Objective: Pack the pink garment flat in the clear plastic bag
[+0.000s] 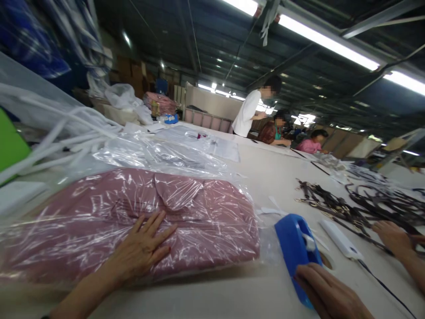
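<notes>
A pink folded item in clear plastic (199, 221) lies across the near part of the table. On top of it my left hand (141, 250) rests flat, its fingers spread. My right hand (328, 290) is at the lower right, fingers pressed together, beside the near end of a blue tape dispenser (289, 237) and overlapping it in view. Whether it grips the dispenser or anything else is hidden.
The pale table (268, 177) holds clear plastic sheets (159, 150), dark straps with metal parts (335, 204), and a white corded device (341, 239). Another person's hand (392, 237) touches the straps at right. Several people are farther back.
</notes>
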A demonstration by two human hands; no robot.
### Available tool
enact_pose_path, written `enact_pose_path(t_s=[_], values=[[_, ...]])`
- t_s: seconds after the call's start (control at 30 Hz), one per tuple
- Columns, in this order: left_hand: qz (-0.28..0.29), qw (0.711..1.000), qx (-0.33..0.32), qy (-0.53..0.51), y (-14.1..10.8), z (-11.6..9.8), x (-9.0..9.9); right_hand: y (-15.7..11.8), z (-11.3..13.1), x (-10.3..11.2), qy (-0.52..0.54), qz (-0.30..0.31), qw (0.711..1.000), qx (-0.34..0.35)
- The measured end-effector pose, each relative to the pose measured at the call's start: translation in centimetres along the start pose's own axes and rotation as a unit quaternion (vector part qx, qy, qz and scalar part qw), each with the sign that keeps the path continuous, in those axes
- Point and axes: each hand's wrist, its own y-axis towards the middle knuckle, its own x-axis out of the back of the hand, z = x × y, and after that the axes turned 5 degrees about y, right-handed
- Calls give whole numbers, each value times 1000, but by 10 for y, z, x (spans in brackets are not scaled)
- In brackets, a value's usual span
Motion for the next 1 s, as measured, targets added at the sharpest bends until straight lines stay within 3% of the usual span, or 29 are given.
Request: enact_pose_path(t_s=[0.17,0.37,0.5,0.7,1.0], values=[[-25,1000,-5,18,0,-4,8,90,15,-7,69,113,991,30],[-59,998,10,9,0,-7,9,150,3,-25,31,240,969,53],[-83,996,-2,41,1,-8,13,163,-4,-25,40,287,956,45],[-69,995,-13,69,2,-10,19,169,-9,-25,37,327,943,43],[-74,993,-25,85,3,-9,22,188,-24,-57,62,343,937,-19]])
